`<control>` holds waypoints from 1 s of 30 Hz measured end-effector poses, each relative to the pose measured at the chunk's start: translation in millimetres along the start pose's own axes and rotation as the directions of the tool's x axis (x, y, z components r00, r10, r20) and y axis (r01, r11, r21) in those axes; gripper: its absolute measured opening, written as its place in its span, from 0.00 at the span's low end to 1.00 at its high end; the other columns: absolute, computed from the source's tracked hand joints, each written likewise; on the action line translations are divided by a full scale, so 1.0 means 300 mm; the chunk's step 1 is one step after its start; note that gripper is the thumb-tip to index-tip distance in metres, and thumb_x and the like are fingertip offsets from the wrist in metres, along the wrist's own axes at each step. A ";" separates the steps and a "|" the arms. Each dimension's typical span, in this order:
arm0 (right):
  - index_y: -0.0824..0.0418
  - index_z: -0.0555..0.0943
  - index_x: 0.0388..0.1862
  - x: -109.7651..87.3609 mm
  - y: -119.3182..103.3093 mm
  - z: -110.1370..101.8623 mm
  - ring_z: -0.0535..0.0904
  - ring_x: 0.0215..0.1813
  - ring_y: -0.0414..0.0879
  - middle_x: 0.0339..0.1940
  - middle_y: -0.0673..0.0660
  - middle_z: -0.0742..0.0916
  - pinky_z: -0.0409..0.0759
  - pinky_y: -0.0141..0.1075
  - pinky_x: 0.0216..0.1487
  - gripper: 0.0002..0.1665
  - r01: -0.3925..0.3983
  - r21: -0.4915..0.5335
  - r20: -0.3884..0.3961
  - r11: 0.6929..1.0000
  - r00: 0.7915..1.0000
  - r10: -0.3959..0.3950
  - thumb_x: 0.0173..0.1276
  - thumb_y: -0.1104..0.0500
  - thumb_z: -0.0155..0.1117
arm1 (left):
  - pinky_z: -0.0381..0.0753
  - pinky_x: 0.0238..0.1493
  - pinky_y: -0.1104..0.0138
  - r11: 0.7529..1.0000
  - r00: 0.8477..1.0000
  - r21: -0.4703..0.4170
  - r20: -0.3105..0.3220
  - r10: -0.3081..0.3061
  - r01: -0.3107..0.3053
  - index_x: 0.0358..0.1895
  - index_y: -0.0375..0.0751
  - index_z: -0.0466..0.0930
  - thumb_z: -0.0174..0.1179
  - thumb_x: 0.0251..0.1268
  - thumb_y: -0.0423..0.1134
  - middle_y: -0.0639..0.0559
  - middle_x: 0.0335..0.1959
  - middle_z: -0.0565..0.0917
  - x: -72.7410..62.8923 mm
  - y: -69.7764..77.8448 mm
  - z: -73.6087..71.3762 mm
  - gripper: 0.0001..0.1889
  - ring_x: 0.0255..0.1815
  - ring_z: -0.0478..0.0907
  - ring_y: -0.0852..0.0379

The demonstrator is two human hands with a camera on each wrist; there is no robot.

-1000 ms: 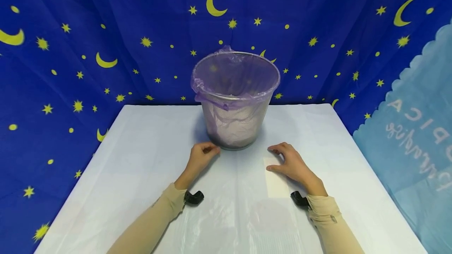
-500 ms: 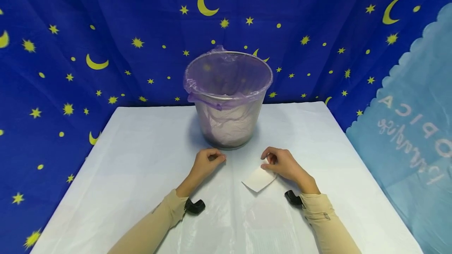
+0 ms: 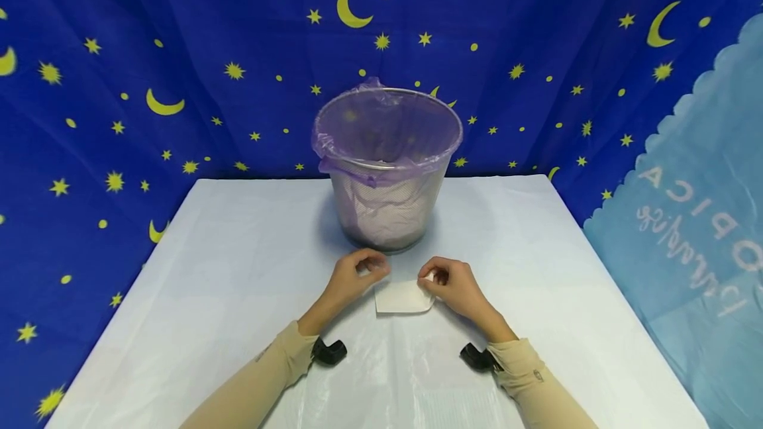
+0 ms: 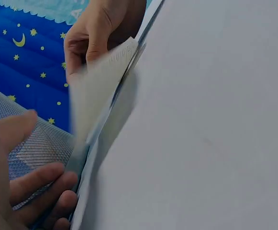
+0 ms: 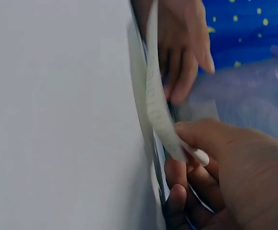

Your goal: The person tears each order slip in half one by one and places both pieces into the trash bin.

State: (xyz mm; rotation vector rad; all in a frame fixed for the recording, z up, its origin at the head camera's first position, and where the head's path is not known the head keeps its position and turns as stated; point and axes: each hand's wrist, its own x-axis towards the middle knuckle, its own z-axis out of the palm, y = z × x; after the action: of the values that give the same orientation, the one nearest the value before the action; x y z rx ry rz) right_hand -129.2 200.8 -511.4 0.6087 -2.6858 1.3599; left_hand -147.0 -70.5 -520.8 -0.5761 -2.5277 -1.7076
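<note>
In the head view a small off-white sheet of paper point(image 3: 401, 298) is held just above the table, in front of the bin. My right hand point(image 3: 456, 286) pinches its right end between thumb and fingers. Faint embossed marks run along an edge of the paper point(image 4: 100, 88) in the left wrist view. My left hand point(image 3: 350, 278) is near the paper's left end, its thumb apart from the fingers and nothing gripped between them. In the right wrist view the paper point(image 5: 157, 100) bends upward from my right thumb point(image 5: 203, 134).
A mesh waste bin point(image 3: 390, 207) lined with a translucent purple bag point(image 3: 372, 174) stands just beyond both hands. The white-covered table point(image 3: 238, 237) spreads around it. A blue curtain point(image 3: 268, 38) with yellow moons and stars hangs behind, with a light blue cloth point(image 3: 703, 217) at right.
My right hand has taken hold of the paper, lifted it from the table and carried it left, turning it sideways. My left hand has shifted slightly right and its fingers have spread.
</note>
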 end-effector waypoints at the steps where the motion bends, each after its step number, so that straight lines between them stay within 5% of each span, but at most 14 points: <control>1: 0.49 0.89 0.37 0.001 -0.003 0.013 0.76 0.25 0.36 0.24 0.44 0.83 0.76 0.31 0.28 0.05 0.004 0.019 -0.011 1.000 1.000 -0.004 0.67 0.59 0.78 | 0.81 0.50 0.64 1.000 1.000 0.007 0.011 0.006 -0.006 0.49 0.42 0.89 0.74 0.66 0.43 0.51 0.46 0.90 0.000 0.000 0.002 0.13 0.44 0.83 0.55; 9: 0.51 0.90 0.38 -0.009 -0.023 0.061 0.80 0.27 0.37 0.29 0.47 0.90 0.78 0.30 0.29 0.03 -0.022 0.107 -0.067 0.994 0.997 0.029 0.68 0.56 0.78 | 0.86 0.51 0.59 0.998 0.996 -0.044 0.084 0.043 -0.039 0.43 0.42 0.91 0.74 0.66 0.39 0.49 0.41 0.90 -0.010 -0.004 0.007 0.07 0.44 0.85 0.52; 16: 0.51 0.90 0.37 -0.004 -0.034 0.059 0.82 0.28 0.39 0.30 0.48 0.90 0.79 0.30 0.31 0.03 -0.028 0.122 -0.068 0.992 0.997 0.036 0.67 0.56 0.79 | 0.85 0.49 0.65 0.998 0.994 -0.033 0.097 0.047 -0.044 0.40 0.45 0.92 0.74 0.67 0.39 0.52 0.38 0.90 -0.007 0.000 -0.001 0.03 0.42 0.84 0.58; 30: 0.50 0.90 0.39 -0.006 -0.033 0.062 0.77 0.27 0.38 0.30 0.48 0.89 0.75 0.29 0.29 0.04 -0.018 0.131 -0.036 0.991 0.999 0.022 0.68 0.55 0.78 | 0.81 0.50 0.62 1.000 0.994 0.012 0.109 0.015 -0.017 0.35 0.47 0.92 0.75 0.64 0.39 0.55 0.34 0.89 -0.002 0.003 -0.009 0.02 0.40 0.82 0.60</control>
State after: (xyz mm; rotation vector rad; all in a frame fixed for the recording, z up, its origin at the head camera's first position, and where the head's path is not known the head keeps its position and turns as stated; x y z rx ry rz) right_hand -121.8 181.5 -515.6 0.5625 -2.5963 1.5467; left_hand -146.6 -72.8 -518.9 -0.7052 -2.5963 -1.6986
